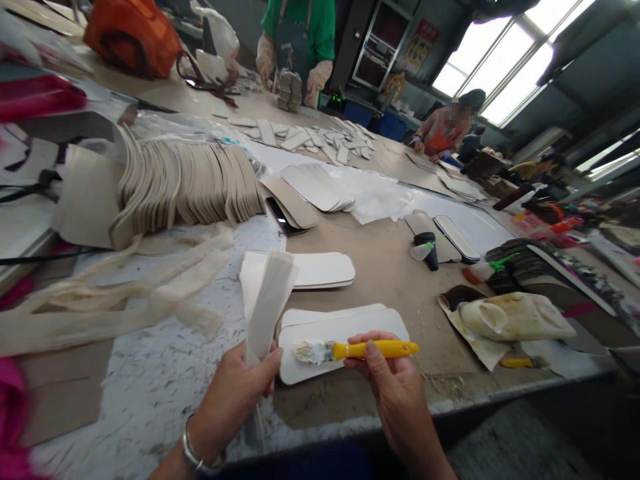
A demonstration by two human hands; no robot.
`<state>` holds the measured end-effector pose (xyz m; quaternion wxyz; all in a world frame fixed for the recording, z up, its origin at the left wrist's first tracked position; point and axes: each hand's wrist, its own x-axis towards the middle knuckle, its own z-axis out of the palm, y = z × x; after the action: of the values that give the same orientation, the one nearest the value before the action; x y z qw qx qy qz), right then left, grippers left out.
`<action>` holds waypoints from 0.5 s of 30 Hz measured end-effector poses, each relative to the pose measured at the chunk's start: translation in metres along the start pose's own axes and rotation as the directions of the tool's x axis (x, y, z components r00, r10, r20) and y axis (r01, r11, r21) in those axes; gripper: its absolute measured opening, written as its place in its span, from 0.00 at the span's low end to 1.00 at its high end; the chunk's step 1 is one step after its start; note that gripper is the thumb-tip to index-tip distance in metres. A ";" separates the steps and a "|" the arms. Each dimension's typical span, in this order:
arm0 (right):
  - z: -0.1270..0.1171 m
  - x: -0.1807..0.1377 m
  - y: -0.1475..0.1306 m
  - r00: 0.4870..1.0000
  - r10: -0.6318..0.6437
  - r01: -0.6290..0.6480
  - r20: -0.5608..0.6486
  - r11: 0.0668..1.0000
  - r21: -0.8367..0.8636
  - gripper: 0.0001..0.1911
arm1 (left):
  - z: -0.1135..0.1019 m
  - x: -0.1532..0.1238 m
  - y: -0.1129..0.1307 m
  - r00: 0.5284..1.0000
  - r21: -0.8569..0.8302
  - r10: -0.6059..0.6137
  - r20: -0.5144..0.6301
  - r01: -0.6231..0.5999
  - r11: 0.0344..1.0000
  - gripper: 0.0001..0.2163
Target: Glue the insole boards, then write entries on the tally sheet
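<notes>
My left hand (233, 393) pinches a pale fabric strip (270, 303) and holds it upright above the table. In my right hand (393, 387) is a yellow-handled brush (357, 350) with white glue on its bristles. The bristles hover over a white insole-shaped piece (345, 333) lying near the table's front edge. A second white piece (320, 270) lies just behind it.
Loose fabric strips (125, 293) lie at left, below a fanned stack of beige insole pieces (185, 183). A glue-smeared bag (515, 319) and small bottles (426, 250) sit at right. Across the table a person in green (297, 33) handles a stack, and another person (445, 130) works farther right.
</notes>
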<state>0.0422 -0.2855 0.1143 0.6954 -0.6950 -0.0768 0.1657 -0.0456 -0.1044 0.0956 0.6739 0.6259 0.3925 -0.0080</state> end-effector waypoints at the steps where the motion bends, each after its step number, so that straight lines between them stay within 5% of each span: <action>1: -0.003 0.001 0.001 1.000 -0.009 0.009 -0.014 0.999 -0.050 0.14 | 0.000 0.002 -0.002 1.000 0.000 0.000 -0.003 0.000 1.000 0.16; 10: -0.063 0.013 -0.017 0.947 -0.223 0.093 -0.232 0.880 -0.466 0.19 | -0.001 0.007 -0.024 0.998 -0.010 0.006 -0.070 -0.007 1.000 0.18; 15: -0.059 0.004 -0.031 0.920 -0.302 0.129 -0.248 0.835 -0.535 0.18 | -0.010 0.019 -0.034 0.996 0.034 -0.075 0.051 0.073 0.997 0.26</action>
<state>0.0697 -0.3387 0.1431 0.5044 -0.8577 -0.0820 -0.0569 -0.0545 -0.0940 0.0582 0.6731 0.6211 0.3975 -0.0556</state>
